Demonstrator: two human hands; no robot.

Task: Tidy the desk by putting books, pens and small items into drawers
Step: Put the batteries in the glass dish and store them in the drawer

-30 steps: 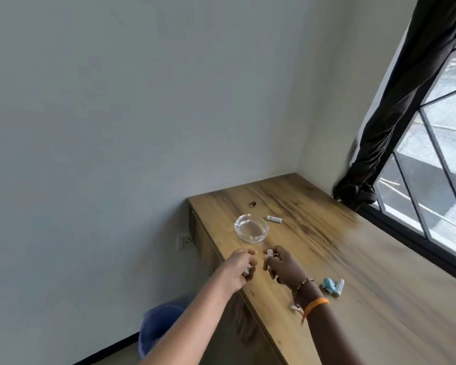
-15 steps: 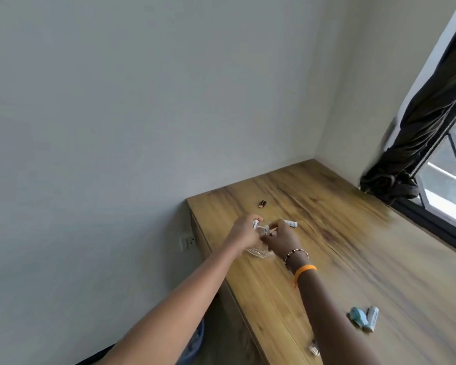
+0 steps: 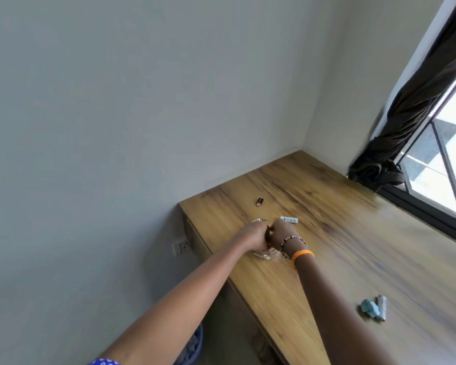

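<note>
Lying nearest on the desk [image 3: 366, 259] are a blue item [image 3: 369, 307] and a white tube [image 3: 382, 307], touching, well right of the right arm. Further out, the left hand [image 3: 250, 236] and right hand [image 3: 281, 233] meet, fingers curled, over a glass dish [image 3: 264, 254] near the desk's left edge; the blur hides whether either grips anything, so I cannot tell. Beyond them a white stick [image 3: 289, 219] lies just past the right hand, a small dark item [image 3: 259, 201] farther off, and a curtain [image 3: 416, 106] hangs at the window.
</note>
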